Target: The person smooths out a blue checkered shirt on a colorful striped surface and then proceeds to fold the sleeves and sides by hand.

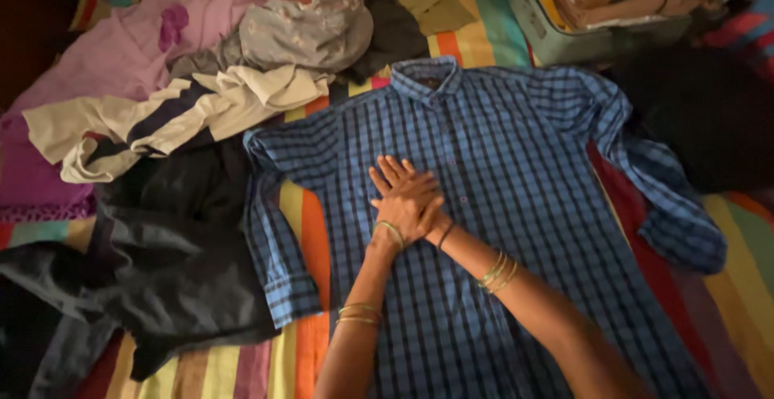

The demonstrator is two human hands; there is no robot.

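Note:
A blue checked shirt (pixel 516 165) lies flat and face up on a striped bedsheet (pixel 218 367), collar at the far side and sleeves spread to both sides. Both my hands rest flat on its chest, just left of the button line. My left hand (pixel 417 212) lies crosswise over my right hand (pixel 393 175), whose fingers point up and to the left from under it. Neither hand holds anything. Thin bangles circle both forearms.
A heap of loose clothes lies at the left: a lilac garment (pixel 121 52), a cream one (pixel 161 117), a grey one (pixel 306 32) and a dark one (pixel 177 254). An open suitcase (pixel 556 36) with folded clothes sits at the top right, with dark cloth (pixel 701 117) beside it.

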